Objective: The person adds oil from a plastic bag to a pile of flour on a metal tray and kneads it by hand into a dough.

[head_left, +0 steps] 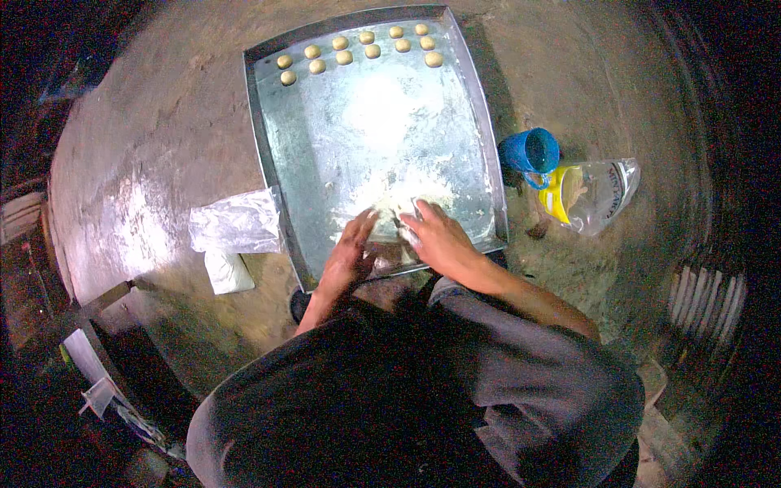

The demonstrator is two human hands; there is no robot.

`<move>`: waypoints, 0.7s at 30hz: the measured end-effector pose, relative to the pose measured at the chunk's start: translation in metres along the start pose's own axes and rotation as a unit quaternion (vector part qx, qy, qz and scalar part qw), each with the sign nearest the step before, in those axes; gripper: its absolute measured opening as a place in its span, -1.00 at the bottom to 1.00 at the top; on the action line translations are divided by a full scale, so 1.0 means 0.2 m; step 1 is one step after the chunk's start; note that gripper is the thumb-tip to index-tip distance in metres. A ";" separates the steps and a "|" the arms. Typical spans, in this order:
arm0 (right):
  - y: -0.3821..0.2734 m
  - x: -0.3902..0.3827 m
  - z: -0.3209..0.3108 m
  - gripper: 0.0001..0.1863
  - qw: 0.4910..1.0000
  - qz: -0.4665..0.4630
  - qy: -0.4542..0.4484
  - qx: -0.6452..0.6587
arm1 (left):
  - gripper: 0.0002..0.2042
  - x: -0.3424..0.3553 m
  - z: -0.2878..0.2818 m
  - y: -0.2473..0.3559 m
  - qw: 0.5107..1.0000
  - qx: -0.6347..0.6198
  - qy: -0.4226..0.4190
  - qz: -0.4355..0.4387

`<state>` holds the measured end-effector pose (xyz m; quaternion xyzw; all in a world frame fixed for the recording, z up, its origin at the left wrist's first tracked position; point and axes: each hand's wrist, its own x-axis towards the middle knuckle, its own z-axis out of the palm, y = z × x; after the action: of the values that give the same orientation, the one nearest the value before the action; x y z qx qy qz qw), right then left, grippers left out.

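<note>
Centrally, pale loose powder (399,191) on rectangular grey metal tray (293,154), touched by left hand (350,250) and right hand (443,241), both half-open, nothing visibly grasped.

A hand could pass freely over the middle of the tray (317,138), between the pale balls (373,51) filling its far end and the left hand (350,248) and right hand (443,241) at the near end. Its raised rim (262,142) bounds this space. Beyond, a mug (519,153) obstructs the right, a plastic sheet (236,224) the near left.

Metal tray (303,175) with two rows of pale balls (344,58) at far side, whitish powder (404,189) nearer
</note>
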<state>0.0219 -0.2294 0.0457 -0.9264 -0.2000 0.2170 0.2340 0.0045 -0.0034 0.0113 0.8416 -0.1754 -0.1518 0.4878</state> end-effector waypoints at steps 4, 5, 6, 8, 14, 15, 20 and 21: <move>-0.05 -0.08 -0.07 -0.42 0.991 0.054 -0.021 0.123 | -0.33 -0.05 0.03 -0.05 0.994 -0.084 -0.044 -0.062; -0.07 -0.08 -0.14 -0.34 0.989 0.107 -0.030 0.097 | -0.35 -0.07 -0.01 -0.08 0.989 -0.112 -0.047 -0.085; -0.07 -0.08 -0.14 -0.29 0.987 0.143 -0.020 0.066 | -0.36 -0.08 -0.04 -0.08 0.983 -0.140 -0.054 -0.108; -0.08 -0.04 -0.12 -0.19 0.979 0.205 -0.003 0.010 | -0.45 -0.06 -0.19 0.08 0.990 -0.088 -0.015 -0.113; -0.14 0.01 0.30 -0.25 0.972 0.123 -0.017 -0.201 | -0.41 -0.11 -0.23 0.01 0.994 0.097 0.008 -0.055; -0.18 0.05 0.33 -0.28 0.965 0.114 -0.010 -0.237 | -0.41 -0.14 -0.21 -0.01 0.994 0.080 0.015 -0.077; -0.13 -0.02 0.40 -0.36 0.986 -0.029 -0.032 -0.163 | -0.38 -0.21 -0.17 -0.04 0.991 0.080 0.050 -0.096; -0.14 0.01 0.33 -0.37 0.989 -0.023 -0.051 -0.134 | -0.39 -0.21 -0.17 -0.02 0.991 0.068 0.054 -0.098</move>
<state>-0.0161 -0.1830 0.0061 -0.9322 -0.2606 0.2297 0.1021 -0.0170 0.0440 0.0275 0.8927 -0.0756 -0.1409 0.4212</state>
